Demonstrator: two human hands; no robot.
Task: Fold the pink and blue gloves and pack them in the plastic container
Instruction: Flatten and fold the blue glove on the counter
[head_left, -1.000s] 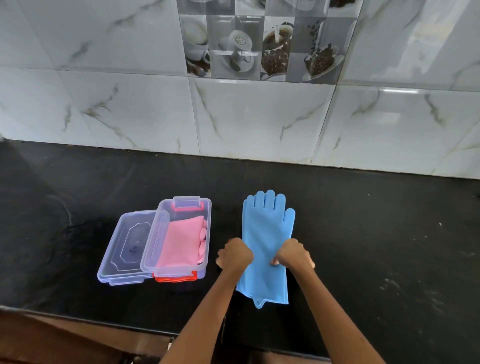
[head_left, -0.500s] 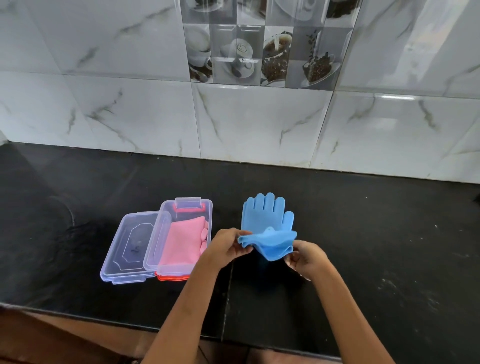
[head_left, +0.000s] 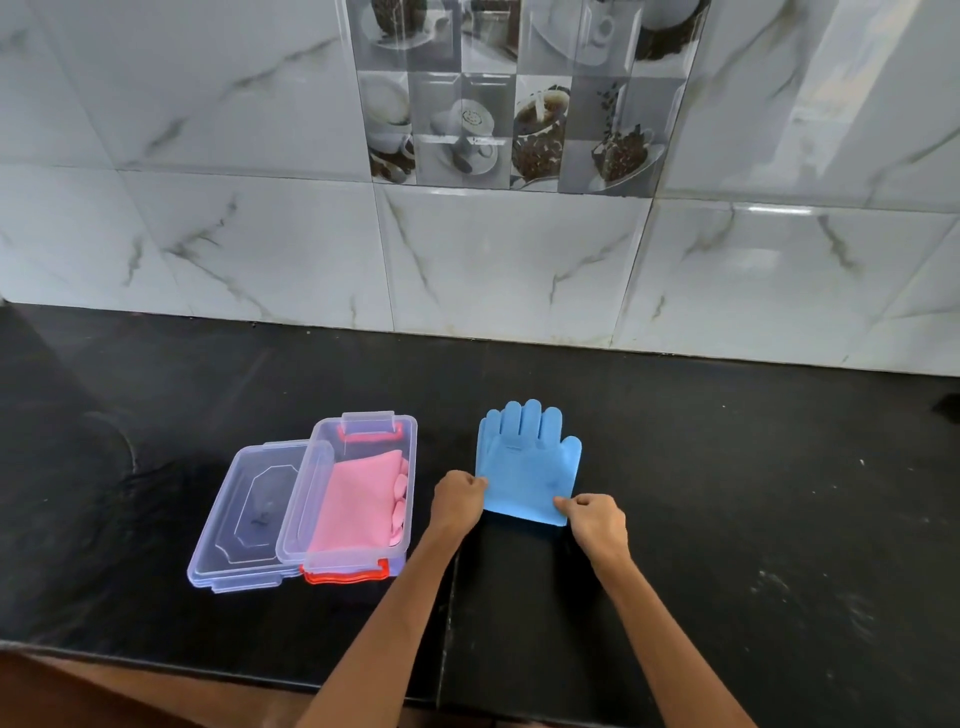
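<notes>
The blue glove (head_left: 524, 465) lies folded in half on the black counter, its cuff laid over the palm and its fingers pointing at the wall. My left hand (head_left: 457, 501) pinches the fold's left corner. My right hand (head_left: 592, 522) pinches the right corner at the near edge. To the left stands the clear plastic container (head_left: 410, 467) with red clips, and the folded pink glove (head_left: 356, 501) lies inside it.
The container's clear lid (head_left: 249, 514) leans against its left side. The black counter (head_left: 753, 493) runs to a marble-tiled wall behind. Its front edge (head_left: 156, 662) is near me, with brown floor below.
Both hands lifted the blue glove's cuff from the near end and carried it toward the wall, laying it over the palm. The glove went from full length to folded in half.
</notes>
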